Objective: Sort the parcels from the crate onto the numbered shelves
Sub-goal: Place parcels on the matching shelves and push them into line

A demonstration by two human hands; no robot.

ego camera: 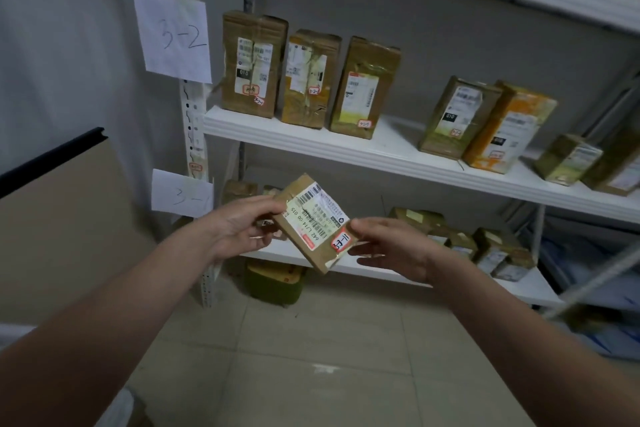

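Holding a small brown parcel in the air in front of the shelving, both hands grip it at opposite corners. The left hand pinches the upper left corner between thumb and fingers. The right hand pinches the lower right corner, with the thumb beside a red-bordered sticker and the fingers under the box. The parcel is tilted, its white shipping label facing up; it touches no shelf.

Behind it stands a white shelving unit against a grey wall. A paper sign "3-2" hangs on the perforated post at the level of the middle shelf, and a second paper sign, which seems to read "3-1", hangs near the lower shelf. On the middle shelf three brown parcels stand upright side by side at the left; further right, two more lean against each other. Smaller parcels lie crowded on the lower shelf at the right. Under this shelf a greenish parcel sits on the pale tiled floor. At the left, a tan board with a black top edge stands near the wall.
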